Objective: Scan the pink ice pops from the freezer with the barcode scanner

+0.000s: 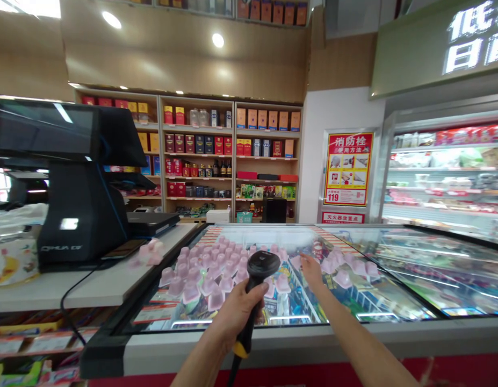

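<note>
My left hand [241,313] is wrapped round the handle of a black barcode scanner [263,263], held upright above the glass-topped chest freezer [184,344]. The scanner has a yellow band near its base and a cable running down. Farther off, my right hand [312,271] reaches over the glass, fingertips drawn together at a small pink cup [296,262]. Many more translucent pink cups [216,297] stand close together upside down on the glass, left of and behind the scanner. To the right of my right hand lies a smaller group of pink cups [344,278].
On the white counter [107,293] at left stand a black checkout terminal [81,215] and a patterned tub [13,258]. A blurred pink clump [146,253] is at the counter's edge. Shelves of boxes [196,143] line the back; a lit display fridge [446,172] stands right.
</note>
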`<state>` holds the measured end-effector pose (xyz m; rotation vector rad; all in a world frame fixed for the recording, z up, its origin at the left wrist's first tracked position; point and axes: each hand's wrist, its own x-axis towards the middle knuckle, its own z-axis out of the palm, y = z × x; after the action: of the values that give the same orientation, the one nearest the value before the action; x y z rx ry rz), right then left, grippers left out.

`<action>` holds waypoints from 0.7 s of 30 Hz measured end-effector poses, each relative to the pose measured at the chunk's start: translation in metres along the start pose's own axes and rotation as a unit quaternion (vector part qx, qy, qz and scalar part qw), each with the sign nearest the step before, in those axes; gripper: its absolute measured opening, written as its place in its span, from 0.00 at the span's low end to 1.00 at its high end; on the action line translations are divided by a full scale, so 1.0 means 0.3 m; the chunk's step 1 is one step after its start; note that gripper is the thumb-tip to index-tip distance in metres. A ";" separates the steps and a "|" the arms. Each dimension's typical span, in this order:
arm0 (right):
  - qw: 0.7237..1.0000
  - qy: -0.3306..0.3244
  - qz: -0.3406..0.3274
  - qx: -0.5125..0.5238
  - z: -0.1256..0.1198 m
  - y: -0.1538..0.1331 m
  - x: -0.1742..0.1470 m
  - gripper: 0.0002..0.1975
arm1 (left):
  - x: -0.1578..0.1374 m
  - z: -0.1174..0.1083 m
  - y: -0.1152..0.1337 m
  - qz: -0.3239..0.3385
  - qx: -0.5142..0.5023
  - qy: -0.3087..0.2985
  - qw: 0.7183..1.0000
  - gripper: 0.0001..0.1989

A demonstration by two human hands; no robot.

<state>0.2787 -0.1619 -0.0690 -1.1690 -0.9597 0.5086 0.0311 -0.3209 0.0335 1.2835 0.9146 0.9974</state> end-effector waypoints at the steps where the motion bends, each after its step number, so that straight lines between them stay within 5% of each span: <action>1: 0.997 0.013 -0.046 -0.068 -0.019 0.012 0.000 0.11 | 0.011 -0.001 -0.007 -0.001 0.002 0.005 1.000 0.15; 5: 0.961 0.020 -0.149 -0.234 -0.083 0.057 0.012 0.10 | 0.056 -0.011 -0.036 0.000 0.009 0.029 1.000 0.15; 14: 0.925 0.021 -0.184 -0.331 -0.147 0.107 0.113 0.10 | 0.121 -0.049 -0.092 -0.015 -0.003 0.040 0.999 0.16; 18: 0.927 0.034 -0.212 -0.307 -0.101 0.044 0.076 0.11 | 0.108 -0.059 -0.092 -0.008 -0.006 0.024 1.000 0.15; 21: 0.942 -0.071 -0.220 -0.246 -0.023 -0.015 -0.017 0.13 | 0.084 -0.061 -0.080 0.010 0.003 0.015 1.000 0.15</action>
<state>0.2812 -0.1711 -0.0673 -1.3138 -1.4825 -0.0170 0.0238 -0.2918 0.0083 1.2872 0.9293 1.0325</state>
